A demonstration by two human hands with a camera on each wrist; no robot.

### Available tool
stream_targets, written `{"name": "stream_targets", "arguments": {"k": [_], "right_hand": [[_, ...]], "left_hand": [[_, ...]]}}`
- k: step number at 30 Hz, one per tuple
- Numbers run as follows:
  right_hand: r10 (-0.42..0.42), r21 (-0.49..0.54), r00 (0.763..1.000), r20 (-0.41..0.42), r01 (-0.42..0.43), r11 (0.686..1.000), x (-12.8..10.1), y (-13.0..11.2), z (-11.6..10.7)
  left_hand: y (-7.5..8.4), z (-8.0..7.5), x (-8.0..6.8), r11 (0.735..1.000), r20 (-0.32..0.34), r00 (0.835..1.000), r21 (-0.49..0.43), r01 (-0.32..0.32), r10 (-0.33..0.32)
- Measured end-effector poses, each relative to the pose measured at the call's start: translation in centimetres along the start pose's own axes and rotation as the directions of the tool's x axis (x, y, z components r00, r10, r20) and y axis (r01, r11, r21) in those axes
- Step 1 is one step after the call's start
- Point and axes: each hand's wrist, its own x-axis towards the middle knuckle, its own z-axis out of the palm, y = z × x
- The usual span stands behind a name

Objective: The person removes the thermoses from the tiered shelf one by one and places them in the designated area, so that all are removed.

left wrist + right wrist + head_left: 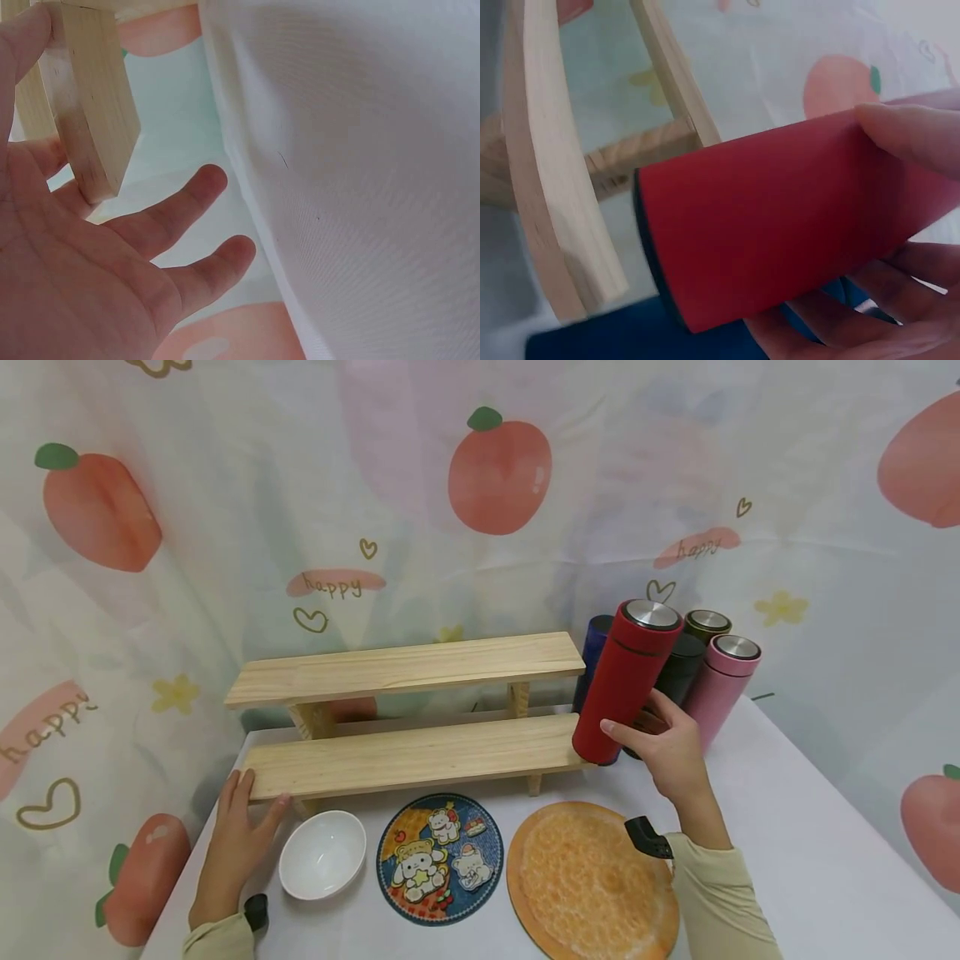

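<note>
Orange mat (592,885): nearest the front edge of the table (810,843), right of centre, lying flat, the right sleeve crossing its rim.
Bear mat (440,858): round, just left of the orange one, flat on the cloth.
White bowl (322,853): upright, left of the bear mat, close to the left hand.
Left hand (234,847): down at the table's left side, fingers straight and loosely spread, tips touching the left end of the lower shelf board; the wrist view shows the open palm beside that board end (90,112), nothing gripped.
Wooden shelf (408,710): two steps, set across the middle of the table, lower board in front, upper board behind.
Right hand (671,752): up at the shelf's right end, thumb and fingers wrapped round the lower body of the red flask.
Red flask (626,693): tilted, steel lid leaning right, base at the right end of the lower board; the wrist view shows its base (780,240) clear of the wood.
Other flasks: blue (596,647), black (678,668), dark green (707,625) and pink (723,685), clustered toward the table's far right corner, just behind the red one.
</note>
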Motion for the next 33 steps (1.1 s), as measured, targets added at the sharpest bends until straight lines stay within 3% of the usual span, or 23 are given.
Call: {"name": "stream_targets", "arguments": {"k": [10,24,33], "right_hand": [[0.048,-0.131,0.998,0.036,-0.043,0.990,0.2,0.6,-2.2],[0.094,-0.172,0.990,0.102,-0.075,0.982,0.5,3.4,-4.8],[0.110,-0.121,0.974,0.197,-0.087,0.989,0.3,5.1,-5.4]], "left_hand": [[-0.1,-0.1,0.0,1.000,0.001,1.000,0.002,0.012,-0.012],[-0.1,-0.2,0.0,1.000,-0.013,1.000,-0.004,0.008,-0.008],[-0.2,0.1,0.2,1.000,-0.004,1.000,-0.016,0.004,-0.004]]}}
